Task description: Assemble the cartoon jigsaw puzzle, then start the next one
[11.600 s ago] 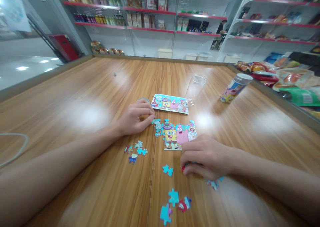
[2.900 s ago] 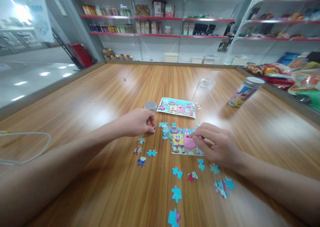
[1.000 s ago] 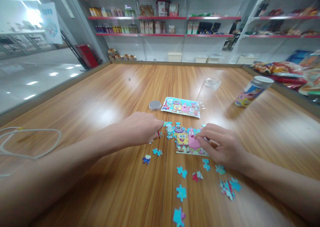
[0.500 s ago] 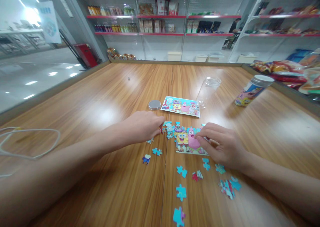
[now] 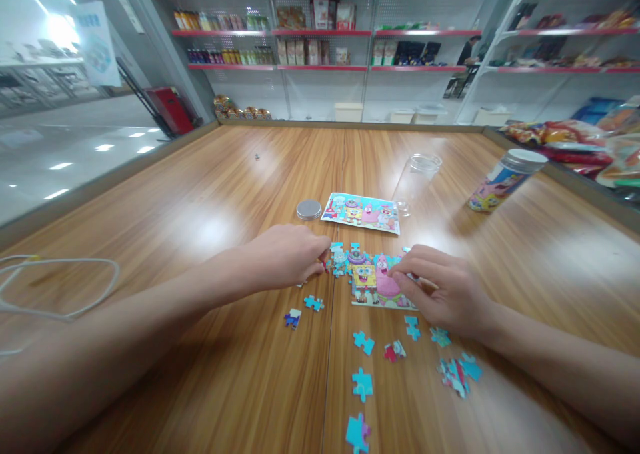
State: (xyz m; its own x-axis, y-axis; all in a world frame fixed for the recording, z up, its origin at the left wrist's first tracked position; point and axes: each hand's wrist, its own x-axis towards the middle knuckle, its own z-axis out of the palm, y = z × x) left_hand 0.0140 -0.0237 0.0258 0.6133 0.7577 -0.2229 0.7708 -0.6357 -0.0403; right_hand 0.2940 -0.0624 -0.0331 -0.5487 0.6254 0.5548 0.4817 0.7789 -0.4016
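A partly assembled cartoon jigsaw (image 5: 370,281) lies on the wooden table (image 5: 200,194). My left hand (image 5: 287,257) is closed in a pinch on a small red puzzle piece (image 5: 325,265) at the jigsaw's left edge. My right hand (image 5: 443,287) rests curled on the jigsaw's right side, fingertips pressing it down. Several loose pieces lie around: a blue one (image 5: 314,303), a dark one (image 5: 293,318), a red one (image 5: 395,351), and a cluster (image 5: 460,371) near my right forearm. A reference picture card (image 5: 363,212) lies just beyond the jigsaw.
A round metal lid (image 5: 309,209) sits left of the card. A clear empty tube (image 5: 417,181) and a printed tube with a white cap (image 5: 505,179) lie further right. A white cable (image 5: 60,284) loops at the left. Snack bags (image 5: 565,141) line the right edge.
My left hand has carried the red piece rightward from the loose pieces up to the jigsaw's left edge. My right hand has stayed pressed on the jigsaw's right side.
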